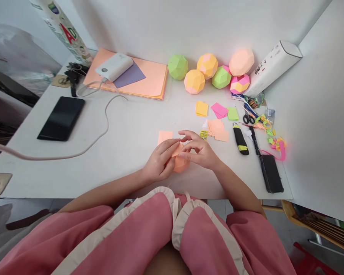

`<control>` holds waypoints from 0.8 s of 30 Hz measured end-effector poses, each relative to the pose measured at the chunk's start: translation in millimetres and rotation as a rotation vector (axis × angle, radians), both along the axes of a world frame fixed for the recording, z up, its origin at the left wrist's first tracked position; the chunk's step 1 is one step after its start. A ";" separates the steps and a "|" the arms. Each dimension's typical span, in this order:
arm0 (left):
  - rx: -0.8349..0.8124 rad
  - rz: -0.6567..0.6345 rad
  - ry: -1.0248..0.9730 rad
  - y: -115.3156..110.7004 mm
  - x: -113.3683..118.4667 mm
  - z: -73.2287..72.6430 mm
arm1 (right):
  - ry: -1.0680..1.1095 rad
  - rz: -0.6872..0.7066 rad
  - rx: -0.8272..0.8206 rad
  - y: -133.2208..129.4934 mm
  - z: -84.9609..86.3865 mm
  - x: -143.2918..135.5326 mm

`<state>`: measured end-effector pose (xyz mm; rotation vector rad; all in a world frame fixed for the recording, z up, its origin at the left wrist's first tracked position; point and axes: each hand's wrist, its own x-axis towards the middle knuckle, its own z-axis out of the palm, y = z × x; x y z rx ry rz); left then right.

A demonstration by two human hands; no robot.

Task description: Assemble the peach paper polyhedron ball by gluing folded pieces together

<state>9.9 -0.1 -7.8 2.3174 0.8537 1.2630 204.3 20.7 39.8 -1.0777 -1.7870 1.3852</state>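
Two hands meet on one orange paper piece (179,160) just above the worktop (126,152) near edge: our left hand (160,162) and right hand (199,151) pinch it, fingers closed; we should press each crease firmly, loose square (164,136) beside

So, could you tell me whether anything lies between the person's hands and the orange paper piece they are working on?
Nothing visible does: the left hand and right hand both already grip the orange paper piece directly, just above the white table.
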 end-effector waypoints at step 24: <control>0.074 -0.069 0.006 -0.1 3.0 -0.8 | 0.007 0.118 -0.127 2.9 -0.2 4.4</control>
